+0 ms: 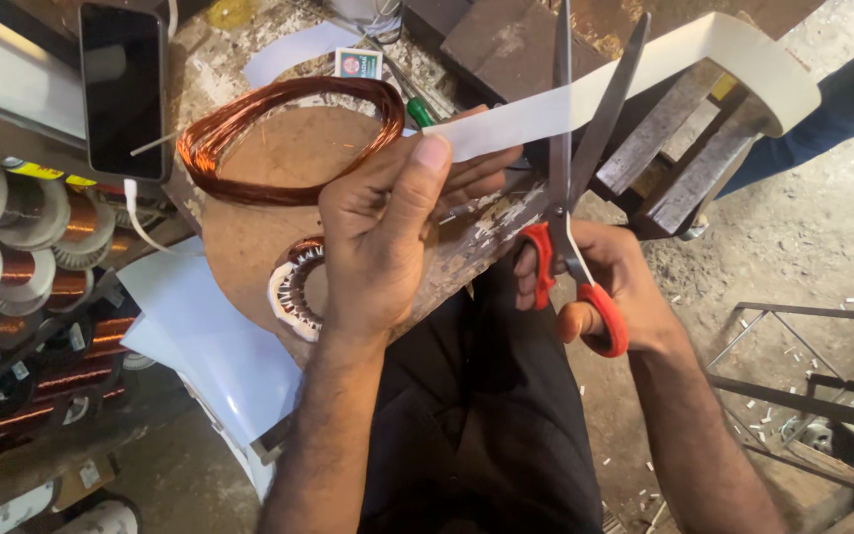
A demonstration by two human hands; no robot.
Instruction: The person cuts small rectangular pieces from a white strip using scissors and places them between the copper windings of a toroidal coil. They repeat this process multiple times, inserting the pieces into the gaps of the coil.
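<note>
Head view: the left hand (387, 237) sits in the middle of the frame and pinches one end of a white paper strip (644, 74) between thumb and fingers, so this hand is clenched on the strip. The strip runs from the thumb toward the upper right of the frame, rising a little, and there it curls back into a loop (the far end hangs free in the air). Its long axis therefore goes from lower left to upper right, and I think it is held stretched like this so the blades can meet it square.

The right hand (605, 287), in the centre right of the frame, grasps a pair of scissors (570, 188) with red handles; the fingers pass through the loops. The blades point up toward the top edge of the frame and stand apart, with the strip passing between them just beside the left thumb. So the long axis of the scissors is almost vertical and crosses the strip.

Behind the hands, a coil of copper wire (289, 138) lies on a round worn board (249, 237) in the upper left centre. A metal motor core (294, 287) shows partly under the left wrist. A dark phone (123, 89) stands in the upper left, and spools of copper wire (22, 247) fill the left edge. White sheets (210, 346) lie at the lower left.
</note>
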